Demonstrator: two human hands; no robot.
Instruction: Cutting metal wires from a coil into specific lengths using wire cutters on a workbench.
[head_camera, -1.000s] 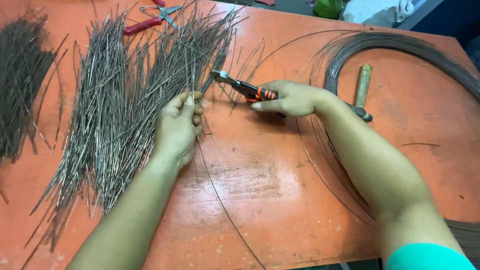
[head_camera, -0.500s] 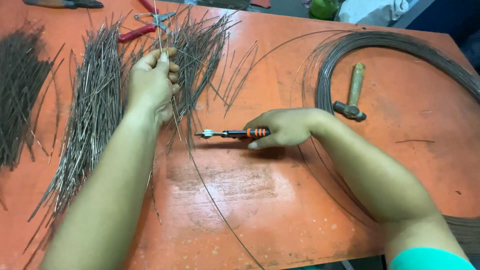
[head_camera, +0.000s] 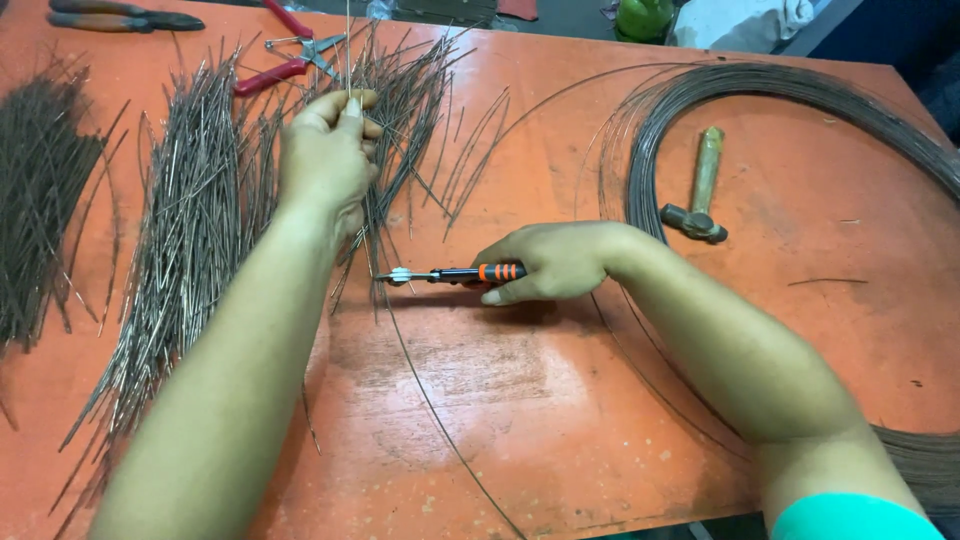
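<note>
The wire (head_camera: 430, 400) is thin and grey, pinched by the left hand (head_camera: 325, 160). The right hand (head_camera: 560, 262) grips black-orange cutters (head_camera: 455, 274); its end leaves the frame

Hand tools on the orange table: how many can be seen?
4. Black-handled pliers at the far left edge, red-handled pliers beside them, a cutter in the right hand, a hammer inside the wire coil.

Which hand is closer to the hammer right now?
Right. The right hand, holding cutters, rests just left of the hammer; the left hand is far across, over the cut wires.
</note>
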